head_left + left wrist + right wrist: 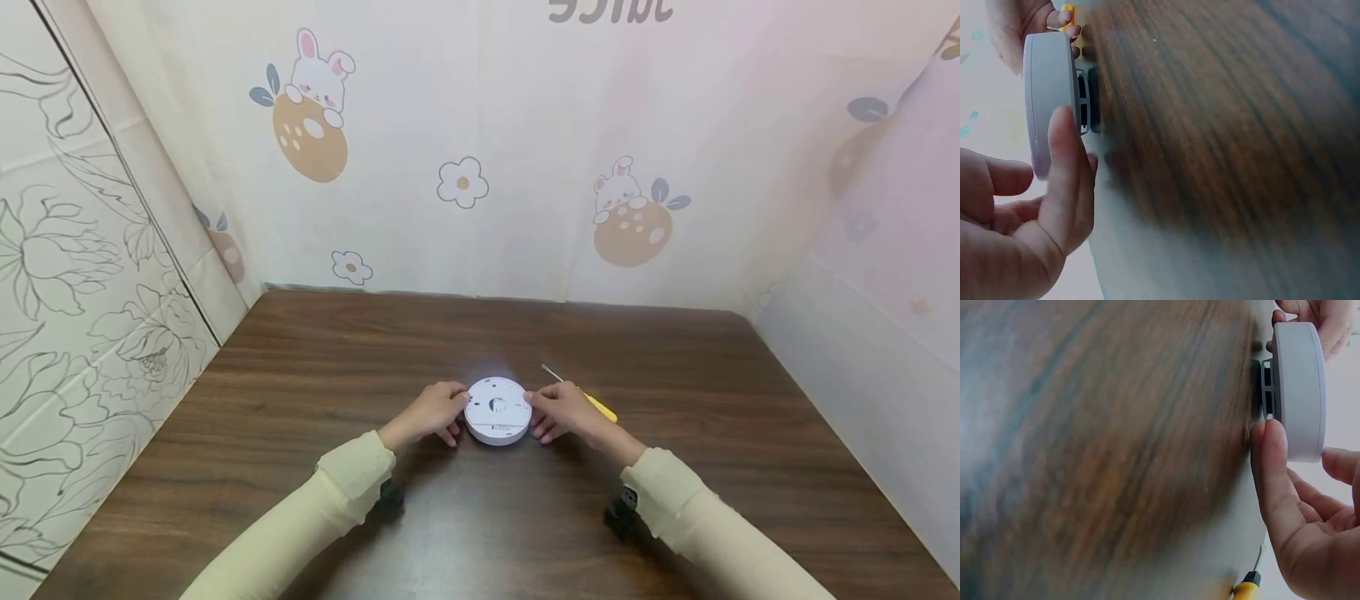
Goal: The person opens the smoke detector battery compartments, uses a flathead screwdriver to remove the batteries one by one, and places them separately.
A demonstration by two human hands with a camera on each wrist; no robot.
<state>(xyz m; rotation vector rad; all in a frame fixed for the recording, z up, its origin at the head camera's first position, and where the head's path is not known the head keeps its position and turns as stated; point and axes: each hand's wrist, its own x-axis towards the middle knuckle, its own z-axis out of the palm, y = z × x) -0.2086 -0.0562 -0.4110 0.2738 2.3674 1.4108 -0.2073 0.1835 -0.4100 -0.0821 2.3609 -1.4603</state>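
Note:
A white round smoke detector (497,429) is held with its flat, printed back facing up. Its slotted, vented part (1083,100) points down close over the table. At the left rim my left hand (431,412) grips it, thumb by the top edge and fingers along the side. My right hand (566,410) grips the opposite rim in the same way, as the right wrist view shows with the detector's side wall (1300,394). Just beyond the right hand lies a screwdriver (602,408) with a yellow handle and thin metal shaft, partly hidden by that hand.
The dark wood-grain table (360,350) reaches back to a pale curtain (525,233) printed with rabbits and flowers. A flower-line panel (97,275) borders the left side. Dark wrist devices (621,510) sit under both pale sleeves.

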